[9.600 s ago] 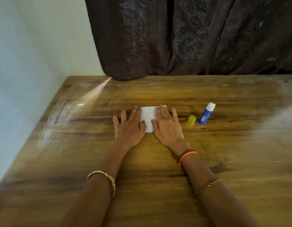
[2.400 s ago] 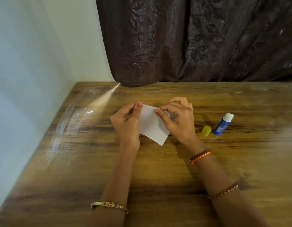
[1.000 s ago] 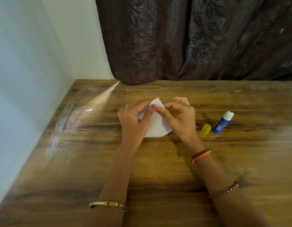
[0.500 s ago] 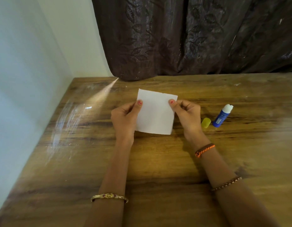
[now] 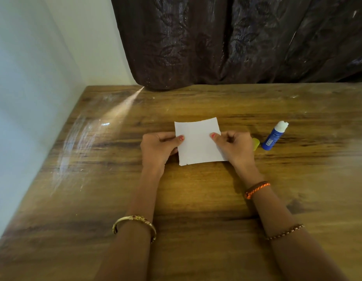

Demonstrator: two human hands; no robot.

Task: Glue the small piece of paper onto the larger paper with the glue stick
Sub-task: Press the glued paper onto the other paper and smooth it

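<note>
Here both hands, left [image 5: 157,148] and right [image 5: 234,148], pinch the paper [image 5: 198,141] by its side edges; glue stick [image 5: 274,135] lies uncapped nearby

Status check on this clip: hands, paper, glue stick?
Left hand and right hand both pinch the white paper, one grip per side. Glue stick uncapped, untouched, yellow cap beside it. Nothing blocking.

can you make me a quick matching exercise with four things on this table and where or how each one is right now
Things:
1. paper
2. glue stick
3. yellow cap
4. curtain

States:
a. lies off the tube, beside the right hand
b. hangs behind the table's far edge
c. pinched at both sides, by left hand and right
d. uncapped, white tip showing

Pairs: 1-c, 2-d, 3-a, 4-b
</note>
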